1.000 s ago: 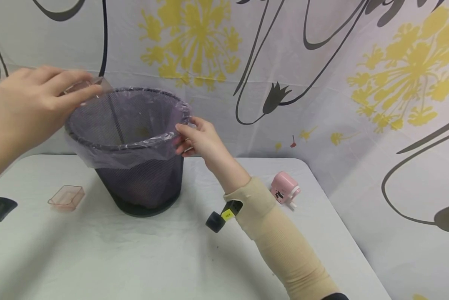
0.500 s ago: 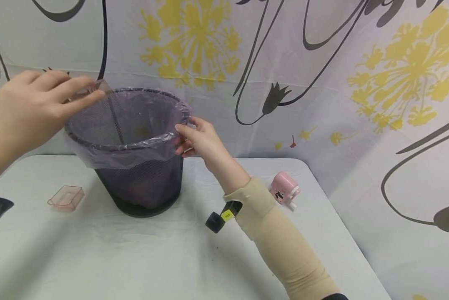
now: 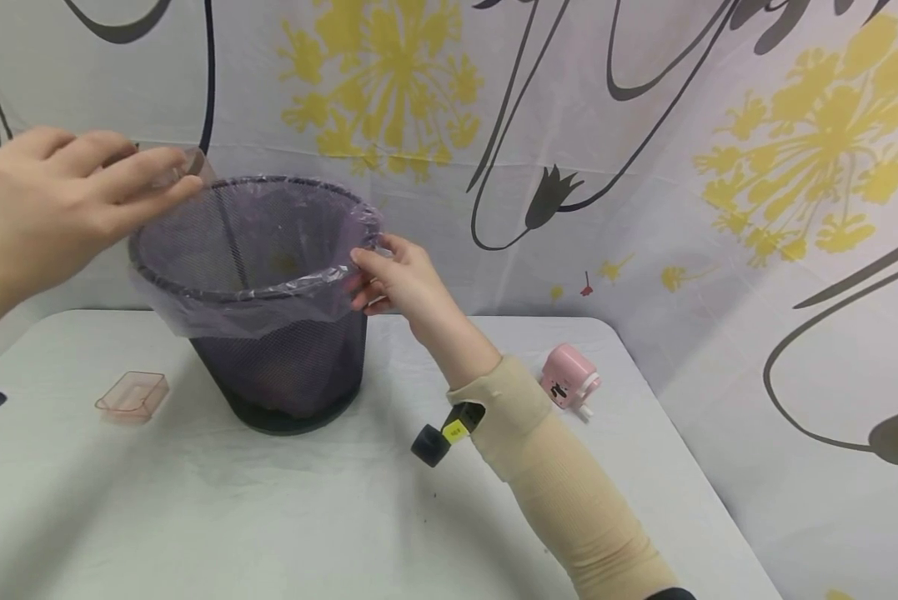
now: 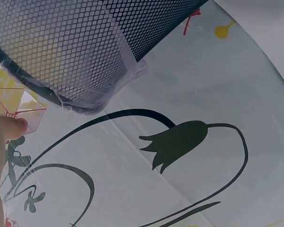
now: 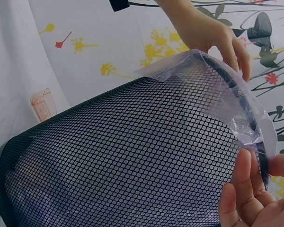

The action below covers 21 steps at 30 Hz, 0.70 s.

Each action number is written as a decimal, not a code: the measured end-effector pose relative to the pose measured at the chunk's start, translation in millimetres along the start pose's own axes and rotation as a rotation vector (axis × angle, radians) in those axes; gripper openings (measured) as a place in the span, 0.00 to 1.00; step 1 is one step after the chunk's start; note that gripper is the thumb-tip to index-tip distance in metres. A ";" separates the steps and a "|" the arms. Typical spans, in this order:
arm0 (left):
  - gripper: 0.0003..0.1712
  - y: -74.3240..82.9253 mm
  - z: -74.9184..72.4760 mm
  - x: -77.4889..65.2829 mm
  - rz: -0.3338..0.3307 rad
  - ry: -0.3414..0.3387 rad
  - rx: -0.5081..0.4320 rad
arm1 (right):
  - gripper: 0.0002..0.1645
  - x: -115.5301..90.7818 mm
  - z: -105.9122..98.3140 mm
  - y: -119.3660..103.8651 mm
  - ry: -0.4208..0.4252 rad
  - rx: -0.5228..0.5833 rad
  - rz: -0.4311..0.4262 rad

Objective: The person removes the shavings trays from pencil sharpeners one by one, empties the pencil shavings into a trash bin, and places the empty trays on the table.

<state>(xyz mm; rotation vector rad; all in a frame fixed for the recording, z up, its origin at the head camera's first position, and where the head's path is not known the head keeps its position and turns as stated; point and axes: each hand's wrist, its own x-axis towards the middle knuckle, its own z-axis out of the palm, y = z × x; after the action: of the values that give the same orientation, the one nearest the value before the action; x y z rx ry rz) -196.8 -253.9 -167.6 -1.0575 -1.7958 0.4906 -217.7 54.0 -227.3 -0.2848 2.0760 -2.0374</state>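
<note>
In the head view, a black mesh wastebasket (image 3: 291, 367) stands upright at the back of the table, a thin purple bag (image 3: 223, 321) folded over its rim. My right hand (image 3: 407, 279) pinches the rim and bag at the right side, thumb outside and fingers below in the right wrist view. Above the left side of the rim, my left hand (image 3: 66, 200) holds a small clear plastic box (image 4: 35, 118) with reddish edges, its thumb (image 4: 14, 127) against it in the left wrist view. Most of that box is hidden behind the fingers in the head view.
A clear pink tray (image 3: 133, 396) lies on the table left of the wastebasket. To the right sits a pink crank pencil sharpener (image 3: 569, 375). A patterned cloth (image 3: 433, 208) hangs behind the white table (image 3: 283, 517).
My left hand shifts slightly to the left with the clear box. My right hand, the wastebasket, the tray and the sharpener stay where they were.
</note>
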 end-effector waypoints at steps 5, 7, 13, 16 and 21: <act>0.30 0.5 0.3 -0.5 0.005 -0.009 0.004 | 0.42 0.1 0.0 -0.1 0.002 0.005 0.002; 0.30 1.8 1.7 -1.4 -0.005 0.002 0.000 | 0.42 0.1 0.0 -0.1 0.003 0.008 0.004; 0.29 3.5 4.6 -4.6 0.002 -0.004 -0.054 | 0.43 0.1 0.1 -0.1 0.003 0.008 0.005; 0.29 3.2 5.0 -7.4 0.018 -0.032 -0.076 | 0.43 -0.1 0.2 -0.1 0.001 0.003 0.001; 0.27 4.0 10.3 -11.9 0.012 0.023 -0.079 | 0.42 -0.2 0.1 0.0 0.003 -0.001 -0.002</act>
<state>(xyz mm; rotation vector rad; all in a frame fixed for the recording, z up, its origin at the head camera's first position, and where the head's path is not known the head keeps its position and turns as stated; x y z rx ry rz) -202.1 -260.3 -181.5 -1.1236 -1.8025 0.4163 -217.5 53.9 -227.3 -0.2848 2.0792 -2.0396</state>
